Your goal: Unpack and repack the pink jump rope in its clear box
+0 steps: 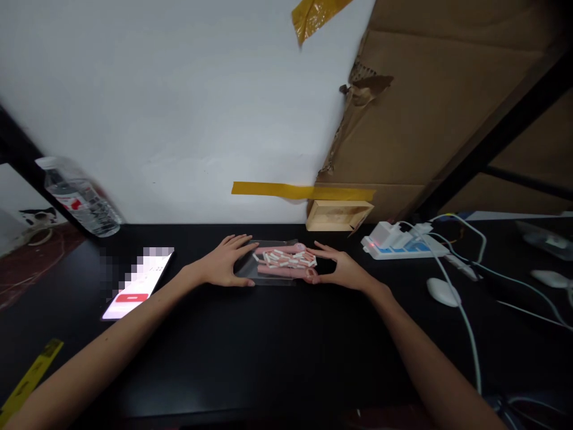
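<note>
On the flat, lit phone with a pale screen [144,276], on the left of the black tabletop [250,352], the digits "22" can be read toward the screen's far right edge; characters beside them are blurred out. A red rounded bar [132,298] on its nearer part carries a small pale mark, too small to read. Lettering on the red-and-white label [74,203] of the clear plastic bottle with a white cap [96,209], far left, is illegible, as are dark marks on the yellow strip [32,375], near left.
</note>
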`<state>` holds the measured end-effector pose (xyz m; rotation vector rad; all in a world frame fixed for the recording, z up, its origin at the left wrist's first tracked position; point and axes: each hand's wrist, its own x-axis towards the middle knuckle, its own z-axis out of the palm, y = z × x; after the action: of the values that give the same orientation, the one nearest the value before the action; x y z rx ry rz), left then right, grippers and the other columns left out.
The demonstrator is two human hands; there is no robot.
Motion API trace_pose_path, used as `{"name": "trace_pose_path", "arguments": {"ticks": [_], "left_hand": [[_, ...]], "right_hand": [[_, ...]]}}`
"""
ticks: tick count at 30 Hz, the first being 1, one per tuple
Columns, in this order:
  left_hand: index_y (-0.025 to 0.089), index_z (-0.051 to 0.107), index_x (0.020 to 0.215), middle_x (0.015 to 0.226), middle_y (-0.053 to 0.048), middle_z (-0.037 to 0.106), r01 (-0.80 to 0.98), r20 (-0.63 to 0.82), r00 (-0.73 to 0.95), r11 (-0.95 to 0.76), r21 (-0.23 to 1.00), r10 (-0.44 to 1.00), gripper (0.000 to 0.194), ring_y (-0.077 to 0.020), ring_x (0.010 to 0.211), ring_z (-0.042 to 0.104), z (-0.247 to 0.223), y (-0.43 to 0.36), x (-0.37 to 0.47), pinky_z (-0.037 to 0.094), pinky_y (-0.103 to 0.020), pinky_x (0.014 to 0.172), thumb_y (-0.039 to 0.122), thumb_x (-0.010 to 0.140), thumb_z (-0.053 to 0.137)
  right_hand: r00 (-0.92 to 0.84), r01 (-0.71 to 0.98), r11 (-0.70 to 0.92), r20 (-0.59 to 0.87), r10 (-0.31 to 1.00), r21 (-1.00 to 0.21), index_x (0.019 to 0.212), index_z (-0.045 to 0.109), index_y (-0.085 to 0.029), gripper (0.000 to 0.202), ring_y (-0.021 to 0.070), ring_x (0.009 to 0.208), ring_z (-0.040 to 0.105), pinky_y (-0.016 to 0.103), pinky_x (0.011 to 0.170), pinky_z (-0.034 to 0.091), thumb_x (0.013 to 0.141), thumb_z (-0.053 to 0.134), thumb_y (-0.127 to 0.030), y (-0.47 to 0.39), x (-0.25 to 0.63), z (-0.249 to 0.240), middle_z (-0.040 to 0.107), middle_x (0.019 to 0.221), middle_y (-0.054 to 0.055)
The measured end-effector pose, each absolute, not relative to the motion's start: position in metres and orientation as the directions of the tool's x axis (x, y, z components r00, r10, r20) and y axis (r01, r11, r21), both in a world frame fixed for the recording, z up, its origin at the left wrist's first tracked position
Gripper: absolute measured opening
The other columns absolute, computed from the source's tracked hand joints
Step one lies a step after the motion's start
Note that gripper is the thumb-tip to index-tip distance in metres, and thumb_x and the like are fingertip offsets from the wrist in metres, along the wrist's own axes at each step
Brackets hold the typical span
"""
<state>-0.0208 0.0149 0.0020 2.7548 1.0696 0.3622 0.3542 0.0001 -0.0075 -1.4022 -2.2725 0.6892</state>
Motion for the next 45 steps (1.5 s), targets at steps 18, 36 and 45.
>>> {"name": "trace_pose_path", "arguments": {"ticks": [18,36,45], "left_hand": [[0.019,0.023,0.157,0.163,-0.019,0.015,0.761,0.114,0.601,-0.61,0.222,0.791,0.093,-0.0428,0.149,0.004,-0.011,0.01,-0.02,0.024,-0.059,0.115,0.074,0.087,0.05],[0.015,0.018,0.158,0.164,-0.018,0.008,0.751,0.083,0.632,-0.635,0.18,0.771,0.092,-0.0427,0.149,0.0,-0.004,0.009,-0.015,0.019,-0.056,0.118,0.074,0.091,0.042],[0.01,0.017,0.157,0.164,-0.02,0.007,0.701,0.134,0.692,-0.704,0.109,0.71,0.088,-0.0413,0.149,-0.004,-0.01,0.003,-0.007,0.02,-0.055,0.118,0.071,0.095,0.035]], "right_hand": [[-0.533,0.702,0.584,0.244,0.81,-0.408,0.124,0.069,-0.028,0.047,0.0325,0.132,0.052,0.055,0.111,0.042,0.085,0.068,-0.053,-0.005,0.342,-0.01,0.06,0.138,0.01],[-0.46,0.785,0.477,0.142,0.876,-0.396,0.158,0.023,-0.023,0.094,0.031,0.153,0.012,0.055,0.122,0.02,0.085,0.057,-0.07,-0.005,0.342,-0.017,0.021,0.165,0.014],[-0.517,0.754,0.508,0.103,0.85,-0.416,0.156,0.028,-0.031,0.089,0.0322,0.152,0.015,0.056,0.121,0.021,0.083,0.059,-0.072,0.003,0.34,-0.026,0.026,0.164,0.007]]}}
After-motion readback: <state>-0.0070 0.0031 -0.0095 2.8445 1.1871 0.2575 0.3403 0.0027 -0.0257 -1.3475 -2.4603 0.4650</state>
